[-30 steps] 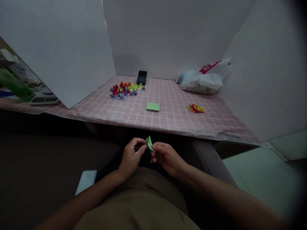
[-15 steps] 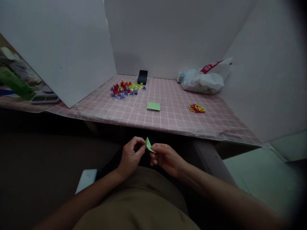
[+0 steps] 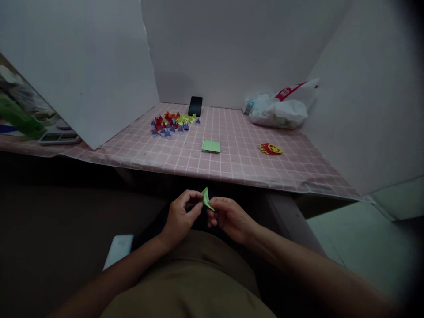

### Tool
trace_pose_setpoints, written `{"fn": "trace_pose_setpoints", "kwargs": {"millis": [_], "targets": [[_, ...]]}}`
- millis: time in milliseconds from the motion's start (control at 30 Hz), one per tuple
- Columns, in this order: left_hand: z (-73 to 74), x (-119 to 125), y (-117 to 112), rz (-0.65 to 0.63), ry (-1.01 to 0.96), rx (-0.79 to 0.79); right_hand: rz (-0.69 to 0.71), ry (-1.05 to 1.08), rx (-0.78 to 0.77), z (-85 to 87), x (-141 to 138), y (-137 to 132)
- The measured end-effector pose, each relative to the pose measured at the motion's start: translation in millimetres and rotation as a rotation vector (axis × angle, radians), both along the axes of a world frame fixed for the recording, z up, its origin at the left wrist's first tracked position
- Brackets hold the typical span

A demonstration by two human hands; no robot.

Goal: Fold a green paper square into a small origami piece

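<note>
Below the table's front edge, over my lap, both hands pinch one small folded green paper piece (image 3: 206,198). My left hand (image 3: 180,217) grips its left side with curled fingers. My right hand (image 3: 229,217) holds its right side between thumb and fingers. On the pink checked table (image 3: 238,165) lies a green stack of paper squares (image 3: 211,146). Farther back stands a cluster of several small folded paper pieces (image 3: 172,122) in purple, red, orange and yellow.
A black phone (image 3: 195,106) leans at the back wall. A white plastic bag (image 3: 280,112) sits at the back right, a red and yellow item (image 3: 270,149) nearer. White boards wall the table. A calculator (image 3: 58,138) lies at left; a white object (image 3: 118,251) rests beside my left arm.
The hands stay together over my lap; the green piece has tilted slightly between the fingers. Nothing on the table has moved.
</note>
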State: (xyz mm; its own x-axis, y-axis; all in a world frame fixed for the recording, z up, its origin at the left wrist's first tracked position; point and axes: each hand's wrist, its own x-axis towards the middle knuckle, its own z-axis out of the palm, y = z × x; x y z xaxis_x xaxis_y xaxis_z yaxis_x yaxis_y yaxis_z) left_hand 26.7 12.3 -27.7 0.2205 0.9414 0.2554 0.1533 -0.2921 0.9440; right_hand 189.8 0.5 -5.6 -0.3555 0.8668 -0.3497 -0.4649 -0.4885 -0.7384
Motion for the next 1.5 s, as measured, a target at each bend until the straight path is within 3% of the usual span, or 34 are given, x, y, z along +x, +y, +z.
{"fn": "trace_pose_setpoints", "kwargs": {"millis": [333, 733, 900, 1067, 1300, 1500], "targets": [[0.9, -6, 5, -0.050, 0.203, 0.494, 0.025, 0.024, 0.008, -1.0, 1, 0], [1.3, -11, 9, -0.073, 0.217, 0.491, 0.069, -0.021, 0.049, 3.0, 1, -3], [6.3, -15, 9, -0.103, 0.157, 0.382, 0.098, -0.185, 0.231, 6.0, 3, -5], [11.9, -19, 7, -0.123, 0.108, 0.304, -0.057, -0.482, 0.566, 10.7, 5, -8], [16.3, -21, 3, -0.161, 0.108, 0.318, -0.113, -0.786, 1.013, 11.5, 6, -15], [15.9, -22, -3, -0.102, 0.066, 0.387, -0.161, -0.841, 1.251, 14.2, 7, -17]]}}
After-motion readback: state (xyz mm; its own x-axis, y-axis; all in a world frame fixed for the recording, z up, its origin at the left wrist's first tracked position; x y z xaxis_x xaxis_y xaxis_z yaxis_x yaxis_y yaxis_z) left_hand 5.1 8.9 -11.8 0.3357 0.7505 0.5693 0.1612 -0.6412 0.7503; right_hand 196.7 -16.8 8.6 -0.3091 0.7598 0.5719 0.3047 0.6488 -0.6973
